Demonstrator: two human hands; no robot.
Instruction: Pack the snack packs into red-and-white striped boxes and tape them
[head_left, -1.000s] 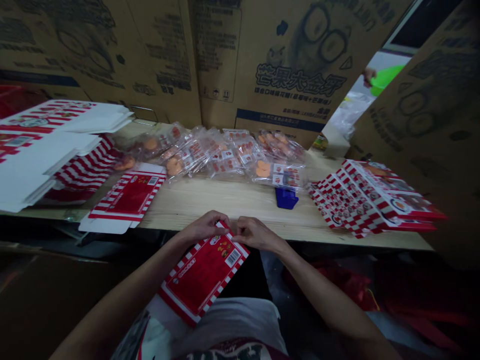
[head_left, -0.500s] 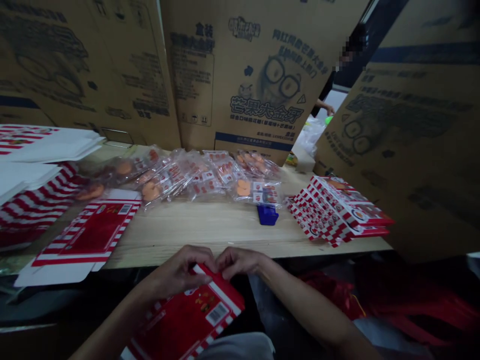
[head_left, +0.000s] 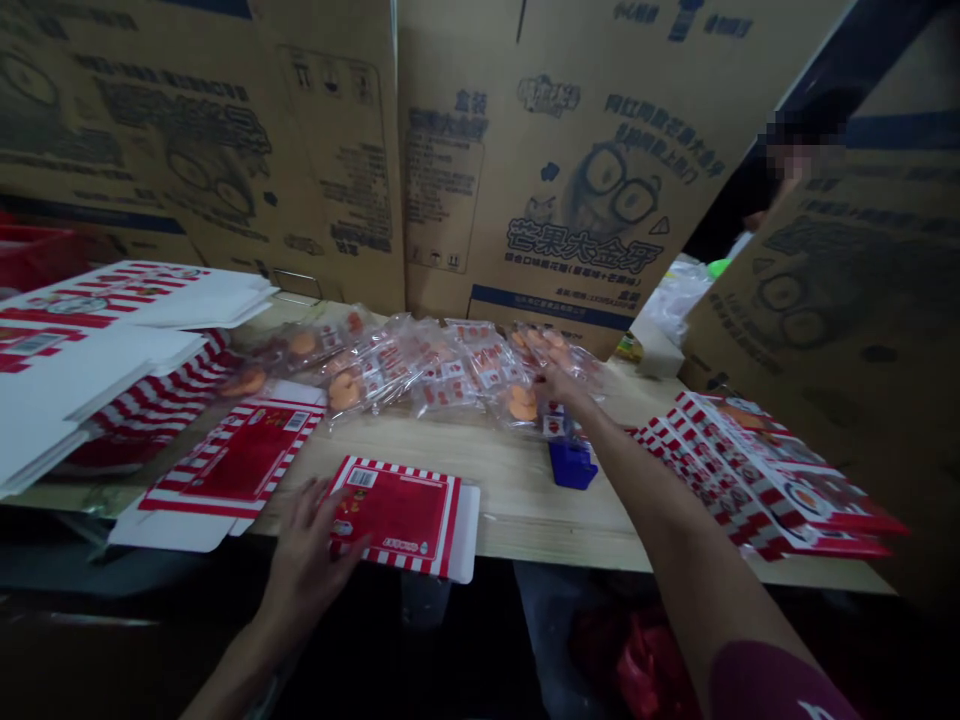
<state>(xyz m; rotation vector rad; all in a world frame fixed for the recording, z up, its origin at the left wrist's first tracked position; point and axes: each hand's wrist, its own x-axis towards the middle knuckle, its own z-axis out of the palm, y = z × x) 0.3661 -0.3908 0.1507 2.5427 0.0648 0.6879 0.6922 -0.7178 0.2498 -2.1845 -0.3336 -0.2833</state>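
At the table's front edge lies a red-and-white striped carton [head_left: 409,515], its white end flap pointing right. My left hand [head_left: 311,545] grips its left end, thumb across the printed face. My right hand [head_left: 559,390] is stretched forward to the pile of clear plastic packets. Its fingers, partly hidden, are drawn together on the upper edge of a clear packet [head_left: 523,405] with orange pieces and printed sachets inside. Just in front of that packet sits a small blue plastic holder [head_left: 572,466], close under my right forearm.
Several clear packets [head_left: 442,375] lie across the table's back. Flat cartons [head_left: 135,375] are stacked at left, a striped carton [head_left: 247,455] beside them. Filled boxes [head_left: 757,480] stand at right. Big cardboard boxes [head_left: 465,240] wall off the back. Another person is partly visible beyond the gap.
The carton went from both hands, over my lap, onto the table's front edge. My right hand let go of it and reached forward to the packets; my left stayed with the carton. The view shifted left.
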